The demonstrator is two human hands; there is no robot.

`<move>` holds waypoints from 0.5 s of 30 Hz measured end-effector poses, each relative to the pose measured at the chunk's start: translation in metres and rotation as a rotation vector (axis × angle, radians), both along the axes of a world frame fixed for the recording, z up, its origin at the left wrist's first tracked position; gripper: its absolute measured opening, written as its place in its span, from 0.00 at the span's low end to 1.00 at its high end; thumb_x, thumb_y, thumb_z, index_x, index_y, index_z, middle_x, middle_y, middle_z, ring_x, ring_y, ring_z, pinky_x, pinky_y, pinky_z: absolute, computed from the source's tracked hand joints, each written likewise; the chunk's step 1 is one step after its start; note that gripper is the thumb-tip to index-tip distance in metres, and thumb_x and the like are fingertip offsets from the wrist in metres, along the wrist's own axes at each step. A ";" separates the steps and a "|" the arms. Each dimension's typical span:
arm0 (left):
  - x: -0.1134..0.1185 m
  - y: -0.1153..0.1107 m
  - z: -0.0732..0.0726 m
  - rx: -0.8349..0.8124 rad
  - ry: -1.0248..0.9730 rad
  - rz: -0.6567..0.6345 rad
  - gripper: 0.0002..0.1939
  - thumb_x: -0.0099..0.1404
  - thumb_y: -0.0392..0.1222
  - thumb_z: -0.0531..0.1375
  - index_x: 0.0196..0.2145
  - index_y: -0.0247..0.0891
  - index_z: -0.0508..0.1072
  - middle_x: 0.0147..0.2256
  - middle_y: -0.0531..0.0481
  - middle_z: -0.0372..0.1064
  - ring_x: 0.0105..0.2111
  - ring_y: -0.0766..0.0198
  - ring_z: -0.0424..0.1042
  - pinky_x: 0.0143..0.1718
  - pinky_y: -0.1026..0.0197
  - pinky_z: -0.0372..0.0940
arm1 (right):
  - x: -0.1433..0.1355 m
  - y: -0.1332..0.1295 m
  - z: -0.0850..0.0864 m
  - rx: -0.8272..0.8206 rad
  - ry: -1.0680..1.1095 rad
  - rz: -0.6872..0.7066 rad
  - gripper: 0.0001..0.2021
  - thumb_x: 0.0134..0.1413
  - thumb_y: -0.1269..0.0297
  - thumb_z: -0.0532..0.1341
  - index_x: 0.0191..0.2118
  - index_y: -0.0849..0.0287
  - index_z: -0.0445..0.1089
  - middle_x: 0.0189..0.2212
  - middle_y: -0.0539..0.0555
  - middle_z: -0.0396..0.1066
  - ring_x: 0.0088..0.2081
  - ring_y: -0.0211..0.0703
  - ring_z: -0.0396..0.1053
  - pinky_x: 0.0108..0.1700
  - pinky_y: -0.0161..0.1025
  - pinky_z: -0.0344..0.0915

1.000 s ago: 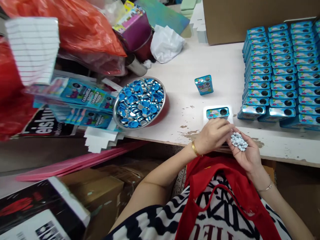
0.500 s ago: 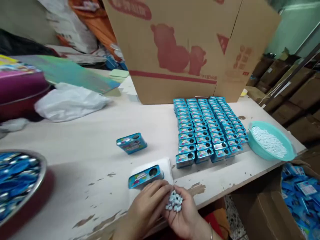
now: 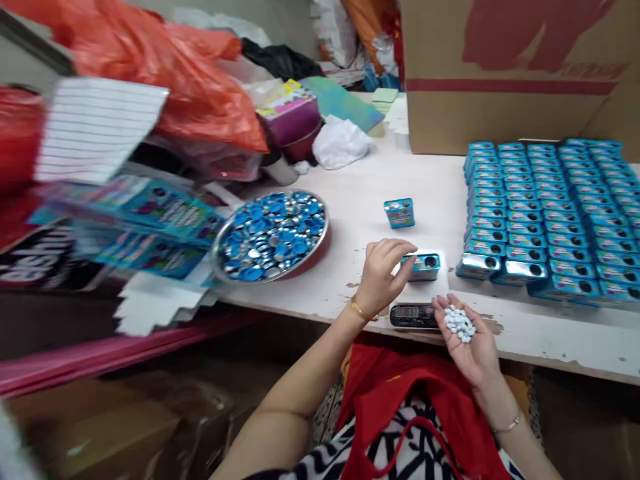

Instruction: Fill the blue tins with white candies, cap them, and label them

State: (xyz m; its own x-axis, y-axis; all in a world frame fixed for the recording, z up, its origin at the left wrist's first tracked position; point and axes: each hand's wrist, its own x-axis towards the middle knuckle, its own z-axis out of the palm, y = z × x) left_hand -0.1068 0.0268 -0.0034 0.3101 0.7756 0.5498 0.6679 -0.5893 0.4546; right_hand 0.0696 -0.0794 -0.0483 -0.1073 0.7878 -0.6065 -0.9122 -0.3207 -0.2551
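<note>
A blue tin [image 3: 428,265] with a dark round hole in its top stands on the white plate of a small scale [image 3: 414,315], whose black display faces me. My left hand [image 3: 384,270] is at the tin's left end, thumb and forefinger around it; the fingers hide part of the tin. Palm up in front of the tin, my right hand [image 3: 473,353] is cupped under a small heap of white mints [image 3: 459,323]. Another blue tin [image 3: 400,213] stands alone farther back on the table.
Rows of blue tins [image 3: 525,213] fill the table's right. On the left are a bowl [image 3: 324,243] of blue and silver caps, stacked blue packs [image 3: 165,213] and orange plastic bags [image 3: 165,73]. A cardboard box [image 3: 500,120] stands behind. The table's front edge runs below my hands.
My view has swung left, bringing the whole bowl of caps into sight. My left hand has moved away from the right palm to the tin. The right hand still holds the mints.
</note>
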 end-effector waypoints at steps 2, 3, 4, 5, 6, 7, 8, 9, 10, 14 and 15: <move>-0.009 -0.001 0.001 -0.011 -0.030 0.033 0.07 0.69 0.41 0.55 0.39 0.40 0.72 0.39 0.48 0.76 0.41 0.61 0.72 0.43 0.55 0.59 | 0.003 -0.002 -0.004 0.001 -0.013 0.016 0.13 0.57 0.69 0.57 0.47 0.63 0.72 0.47 0.61 0.76 0.53 0.46 0.72 0.54 0.44 0.71; -0.013 -0.002 0.002 -0.013 -0.042 0.046 0.07 0.69 0.42 0.55 0.39 0.40 0.72 0.38 0.48 0.76 0.41 0.61 0.72 0.43 0.55 0.59 | 0.005 -0.003 -0.005 -0.001 -0.023 0.018 0.14 0.57 0.69 0.57 0.47 0.63 0.71 0.47 0.61 0.76 0.54 0.47 0.71 0.54 0.45 0.71; -0.017 -0.002 0.002 -0.014 -0.053 0.054 0.07 0.69 0.42 0.55 0.38 0.40 0.72 0.38 0.49 0.76 0.41 0.61 0.72 0.43 0.55 0.59 | 0.007 -0.004 -0.005 -0.003 -0.033 0.015 0.14 0.57 0.69 0.56 0.48 0.63 0.71 0.47 0.61 0.75 0.54 0.47 0.71 0.54 0.45 0.71; -0.020 -0.002 0.002 -0.017 -0.061 0.059 0.06 0.69 0.42 0.55 0.38 0.40 0.72 0.38 0.49 0.76 0.41 0.61 0.72 0.43 0.55 0.60 | 0.010 -0.005 -0.005 -0.002 -0.043 0.005 0.14 0.57 0.70 0.56 0.48 0.64 0.71 0.48 0.62 0.75 0.54 0.47 0.71 0.54 0.44 0.71; -0.023 -0.002 0.002 -0.021 -0.066 0.062 0.06 0.69 0.42 0.55 0.38 0.41 0.72 0.38 0.49 0.76 0.41 0.61 0.72 0.44 0.55 0.60 | 0.013 -0.005 -0.006 0.000 -0.052 -0.010 0.14 0.58 0.70 0.55 0.48 0.64 0.71 0.48 0.63 0.75 0.54 0.47 0.71 0.54 0.44 0.70; -0.025 -0.002 0.000 -0.026 -0.067 0.065 0.06 0.68 0.42 0.56 0.37 0.41 0.71 0.38 0.50 0.75 0.41 0.61 0.72 0.44 0.55 0.60 | 0.016 -0.006 -0.006 -0.001 -0.064 -0.030 0.14 0.58 0.70 0.55 0.48 0.65 0.71 0.48 0.63 0.75 0.55 0.47 0.70 0.54 0.44 0.70; -0.027 -0.002 -0.001 -0.033 -0.064 0.068 0.06 0.68 0.42 0.56 0.37 0.41 0.71 0.38 0.50 0.75 0.41 0.62 0.72 0.44 0.55 0.60 | 0.020 -0.006 -0.007 -0.008 -0.078 -0.052 0.15 0.58 0.70 0.54 0.48 0.66 0.71 0.48 0.63 0.74 0.55 0.48 0.70 0.54 0.43 0.70; -0.028 -0.002 -0.003 -0.039 -0.060 0.071 0.06 0.68 0.42 0.56 0.37 0.41 0.71 0.38 0.50 0.75 0.41 0.62 0.72 0.44 0.55 0.60 | 0.023 -0.007 -0.007 -0.021 -0.096 -0.074 0.15 0.59 0.69 0.54 0.48 0.66 0.71 0.48 0.63 0.74 0.55 0.48 0.70 0.54 0.43 0.70; -0.029 -0.002 -0.004 -0.042 -0.058 0.073 0.06 0.69 0.42 0.55 0.37 0.41 0.71 0.38 0.50 0.75 0.41 0.62 0.72 0.44 0.55 0.60 | 0.026 -0.007 -0.008 -0.037 -0.117 -0.094 0.15 0.59 0.69 0.53 0.48 0.66 0.71 0.48 0.63 0.75 0.55 0.48 0.70 0.54 0.43 0.71; -0.031 -0.001 -0.008 -0.061 -0.057 0.070 0.05 0.68 0.42 0.56 0.37 0.41 0.71 0.38 0.50 0.75 0.41 0.62 0.72 0.44 0.55 0.60 | 0.037 -0.010 -0.011 -0.068 -0.170 -0.138 0.15 0.59 0.70 0.52 0.49 0.66 0.70 0.48 0.63 0.74 0.56 0.49 0.69 0.53 0.44 0.71; -0.030 -0.001 -0.009 -0.065 -0.053 0.069 0.05 0.68 0.42 0.56 0.37 0.41 0.71 0.38 0.50 0.75 0.41 0.62 0.72 0.44 0.55 0.60 | 0.038 -0.011 -0.011 -0.067 -0.174 -0.145 0.15 0.59 0.70 0.52 0.49 0.66 0.70 0.48 0.64 0.74 0.56 0.49 0.69 0.53 0.44 0.71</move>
State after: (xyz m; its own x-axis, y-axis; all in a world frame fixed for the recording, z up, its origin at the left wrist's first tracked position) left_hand -0.1373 0.0254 -0.0119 0.2264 0.8288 0.5116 0.6799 -0.5107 0.5263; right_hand 0.1080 -0.0902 -0.0596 0.1145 0.7444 -0.6578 -0.8940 -0.2115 -0.3950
